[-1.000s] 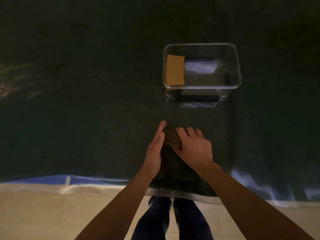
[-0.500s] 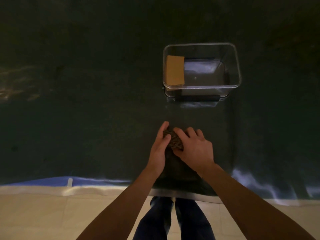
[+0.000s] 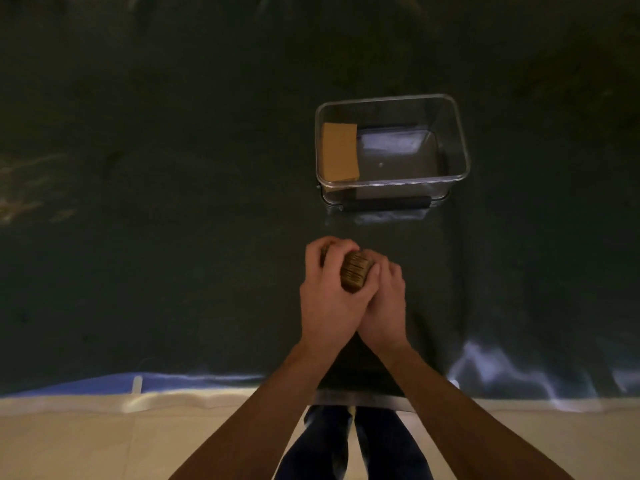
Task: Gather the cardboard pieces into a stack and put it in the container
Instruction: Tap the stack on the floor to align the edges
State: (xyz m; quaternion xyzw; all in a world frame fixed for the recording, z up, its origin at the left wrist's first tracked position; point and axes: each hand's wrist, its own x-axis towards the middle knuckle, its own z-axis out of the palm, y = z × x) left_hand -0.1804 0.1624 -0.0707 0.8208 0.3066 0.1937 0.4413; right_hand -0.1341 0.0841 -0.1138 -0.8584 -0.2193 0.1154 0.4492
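Hands are pressing together over the dark tabletop [image 3: 173,271] | left hand [image 3: 329,299] and right hand [image 3: 386,303] are forming one tight grip, clasping the cardboard stack [image 3: 354,271] between the palms | beyond the grip, clear container [image 3: 462,150] is sitting, one cardboard piece [image 3: 339,152] lying at its left end

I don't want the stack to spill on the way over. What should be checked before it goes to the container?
1. Stack held on both sides: ok, left hand and right hand clasp it.
2. Pieces squared up: cannot tell, fingers cover most edges.
3. Container open on top: ok.
4. Room inside: ok, only one cardboard piece lies at its left end.
5. Path across the dark mat to the container: ok, nothing lies between.
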